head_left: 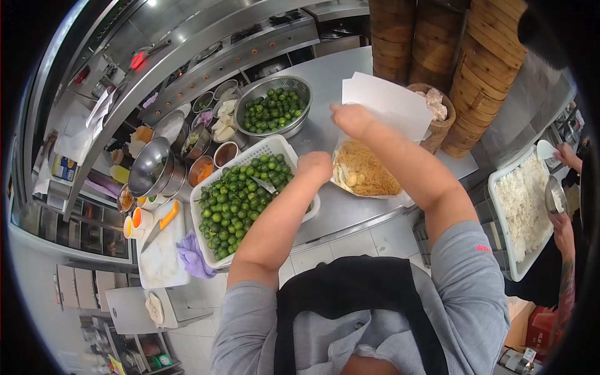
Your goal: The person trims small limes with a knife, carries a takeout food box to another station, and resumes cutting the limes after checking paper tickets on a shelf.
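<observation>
A white paper takeout box (387, 100) stands on the steel counter with its lid raised. Inside it lies a bed of thin yellow fried noodles (372, 172) with paler pieces at the left. My right hand (353, 120) is closed at the lid's lower left edge, fingers pinched on the card. Just left of the box, my left hand (315, 166) has its fingers curled; my hand's back hides whatever they grip. Beneath my left forearm is a white plastic basket (201, 232) of green limes (234, 203), with a metal blade (265, 186) lying on them.
A steel colander (306, 103) of limes stands behind the basket. Bamboo steamers (487, 69) rise at the back right. At left are steel bowls (150, 165), a cutting board (164, 265) and a yellow-handled knife (167, 217). Another person's hands (564, 234) work over a rice tray (500, 215).
</observation>
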Demonstrator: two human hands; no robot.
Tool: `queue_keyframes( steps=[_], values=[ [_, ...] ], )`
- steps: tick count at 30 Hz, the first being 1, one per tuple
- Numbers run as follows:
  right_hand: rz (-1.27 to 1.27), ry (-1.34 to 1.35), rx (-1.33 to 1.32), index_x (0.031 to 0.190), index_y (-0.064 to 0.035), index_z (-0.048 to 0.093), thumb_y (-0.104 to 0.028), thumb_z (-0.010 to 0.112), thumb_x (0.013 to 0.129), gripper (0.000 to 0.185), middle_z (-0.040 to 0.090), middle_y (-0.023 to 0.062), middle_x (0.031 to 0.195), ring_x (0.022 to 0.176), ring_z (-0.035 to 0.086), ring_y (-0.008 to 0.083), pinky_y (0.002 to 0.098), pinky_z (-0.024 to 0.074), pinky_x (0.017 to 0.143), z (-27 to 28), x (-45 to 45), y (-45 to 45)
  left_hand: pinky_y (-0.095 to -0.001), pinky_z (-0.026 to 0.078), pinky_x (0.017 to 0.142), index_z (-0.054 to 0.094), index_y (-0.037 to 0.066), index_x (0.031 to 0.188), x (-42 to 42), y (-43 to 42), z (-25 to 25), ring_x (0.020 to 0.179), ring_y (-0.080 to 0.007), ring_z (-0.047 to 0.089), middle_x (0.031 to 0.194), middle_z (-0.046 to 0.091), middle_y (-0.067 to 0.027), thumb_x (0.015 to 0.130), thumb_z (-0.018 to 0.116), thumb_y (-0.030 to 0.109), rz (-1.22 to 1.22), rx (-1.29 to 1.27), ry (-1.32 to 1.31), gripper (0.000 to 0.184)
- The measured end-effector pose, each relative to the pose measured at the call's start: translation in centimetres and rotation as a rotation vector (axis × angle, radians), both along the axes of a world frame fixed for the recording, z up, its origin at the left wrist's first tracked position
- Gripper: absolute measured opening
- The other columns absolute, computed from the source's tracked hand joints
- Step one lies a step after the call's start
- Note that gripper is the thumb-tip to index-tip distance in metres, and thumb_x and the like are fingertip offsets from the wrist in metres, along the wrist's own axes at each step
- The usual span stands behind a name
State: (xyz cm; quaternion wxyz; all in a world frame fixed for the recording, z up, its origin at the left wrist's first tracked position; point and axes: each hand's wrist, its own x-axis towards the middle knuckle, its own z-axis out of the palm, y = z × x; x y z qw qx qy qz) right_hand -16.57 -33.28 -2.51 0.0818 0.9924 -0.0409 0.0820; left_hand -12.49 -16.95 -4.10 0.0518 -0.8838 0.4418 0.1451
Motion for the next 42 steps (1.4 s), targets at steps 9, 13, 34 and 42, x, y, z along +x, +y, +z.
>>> queue_keyframes(
  steps=[9, 13, 34, 42],
  values=[
    [0.05, -0.213, 1.115, 0.108, -0.0054, 0.066, -0.008, 0.051, 0.09, 0.023, 0.065, 0.01, 0.098, 0.085, 0.065, 0.0195, 0.0306, 0.0518, 0.076, 4.4, -8.7, 2.0, -0.0443, 0.047, 0.089, 0.06, -0.003, 0.116, 2.0, -2.0, -1.2, 0.109, -0.0363, 0.058, 0.116, 0.06, -0.0264, 0.082, 0.058, 0.025, -0.086, 0.002, 0.208, 0.044],
    [-0.272, -0.699, 1.469, 0.12, -0.0037, 0.058, -0.019, 0.051, 0.095, 0.03, 0.065, 0.0065, 0.097, 0.089, 0.062, 0.0156, 0.029, 0.051, 0.077, 3.5, -20.7, 1.3, -0.0631, 0.031, 0.099, 0.045, -0.005, 0.13, 4.4, -3.4, -4.3, 0.12, -0.0434, 0.047, 0.134, 0.047, -0.0239, 0.075, 0.051, 0.006, 0.511, -0.326, 1.063, 0.056],
    [-0.661, -0.592, 1.929, 0.125, -0.003, 0.051, -0.021, 0.044, 0.092, 0.039, 0.06, 0.0089, 0.11, 0.095, 0.059, 0.0193, 0.0333, 0.0526, 0.077, -11.2, -21.0, 5.8, -0.0425, 0.055, 0.083, 0.053, -0.005, 0.121, 3.4, -3.7, -6.0, 0.101, -0.0295, 0.064, 0.115, 0.062, -0.0167, 0.079, 0.041, -0.012, 0.314, -0.256, 1.285, 0.044],
    [-0.662, -0.56, 1.882, 0.119, -0.0016, 0.059, -0.017, 0.04, 0.093, 0.035, 0.063, 0.0084, 0.105, 0.091, 0.062, 0.0173, 0.0302, 0.0556, 0.07, -11.0, -24.8, 4.5, -0.0434, 0.055, 0.081, 0.054, -0.006, 0.118, -3.6, 0.1, -3.8, 0.098, -0.0308, 0.065, 0.113, 0.062, -0.0161, 0.08, 0.041, -0.012, 0.432, -0.322, 1.259, 0.041]
  ],
)
